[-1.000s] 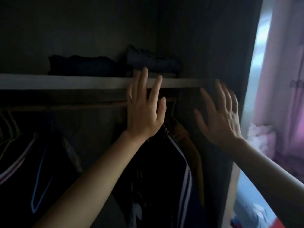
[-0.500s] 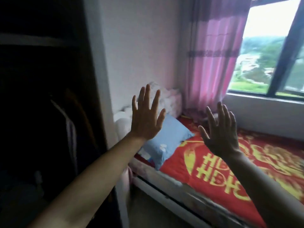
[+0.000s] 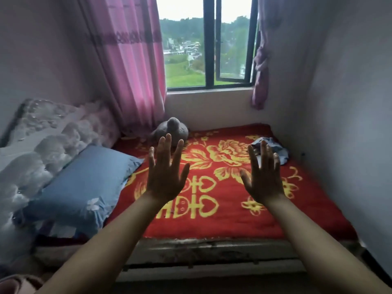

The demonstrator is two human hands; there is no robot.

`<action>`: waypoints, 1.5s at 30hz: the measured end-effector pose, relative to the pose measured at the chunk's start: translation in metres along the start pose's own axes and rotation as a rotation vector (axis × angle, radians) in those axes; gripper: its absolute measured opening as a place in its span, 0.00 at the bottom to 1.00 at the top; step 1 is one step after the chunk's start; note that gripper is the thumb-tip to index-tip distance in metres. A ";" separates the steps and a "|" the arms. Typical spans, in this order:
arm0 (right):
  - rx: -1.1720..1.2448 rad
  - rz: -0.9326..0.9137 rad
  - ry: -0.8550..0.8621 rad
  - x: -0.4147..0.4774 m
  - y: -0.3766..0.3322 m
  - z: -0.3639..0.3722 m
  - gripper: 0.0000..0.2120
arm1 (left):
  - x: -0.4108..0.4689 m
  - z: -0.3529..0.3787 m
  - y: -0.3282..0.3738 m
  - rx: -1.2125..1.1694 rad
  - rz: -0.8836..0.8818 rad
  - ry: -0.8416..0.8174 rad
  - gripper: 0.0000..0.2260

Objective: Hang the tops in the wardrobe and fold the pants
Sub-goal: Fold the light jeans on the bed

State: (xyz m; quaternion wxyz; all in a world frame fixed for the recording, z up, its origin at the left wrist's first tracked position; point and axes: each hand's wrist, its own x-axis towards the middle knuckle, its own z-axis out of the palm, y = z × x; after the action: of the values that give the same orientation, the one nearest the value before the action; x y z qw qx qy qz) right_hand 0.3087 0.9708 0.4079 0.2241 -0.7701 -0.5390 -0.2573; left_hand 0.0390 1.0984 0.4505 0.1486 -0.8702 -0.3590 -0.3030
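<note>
At the left, a blue pillow (image 3: 78, 187) lies on the red-covered bed (image 3: 222, 221), with no clothing beside it. The left hand (image 3: 165, 177) is raised over the bed, fingers straight and spread, its grip released and empty. The right hand (image 3: 264, 179) is held the same way, grasping nothing. Just beyond it, at the far right of the bed, lies one crumpled pale-blue garment (image 3: 275, 150); top or pants, I cannot tell. It looks like the only piece not yet dealt with. The wardrobe is out of view.

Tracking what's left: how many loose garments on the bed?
1: a crumpled blue garment, far right on the bed, partly behind the right hand. Others may be hidden.
</note>
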 end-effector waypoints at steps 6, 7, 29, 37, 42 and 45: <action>-0.085 0.147 -0.140 0.068 0.056 0.040 0.39 | 0.101 0.094 0.004 -0.116 -0.002 -0.143 0.29; -0.103 0.162 -0.158 0.078 0.064 0.046 0.38 | 0.116 0.109 0.005 -0.122 0.015 -0.178 0.29; -0.101 0.392 -0.402 0.214 0.419 0.257 0.38 | 0.372 0.424 0.228 -0.131 0.042 -0.476 0.30; -0.036 0.415 -0.676 0.193 0.508 0.402 0.36 | 0.365 0.578 0.298 -0.133 -0.038 -0.683 0.31; -0.027 0.387 -0.843 0.135 0.524 0.519 0.36 | 0.306 0.712 0.309 -0.127 -0.039 -0.844 0.31; -0.018 0.384 -0.895 0.110 0.529 0.583 0.37 | 0.263 0.787 0.302 -0.095 -0.035 -0.968 0.32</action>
State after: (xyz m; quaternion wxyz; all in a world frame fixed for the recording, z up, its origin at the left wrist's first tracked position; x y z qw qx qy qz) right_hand 0.9304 1.2439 -0.0048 0.0070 -0.8926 -0.4284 0.1405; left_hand 0.7330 1.4032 -0.0025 -0.0805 -0.9109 -0.3872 0.1180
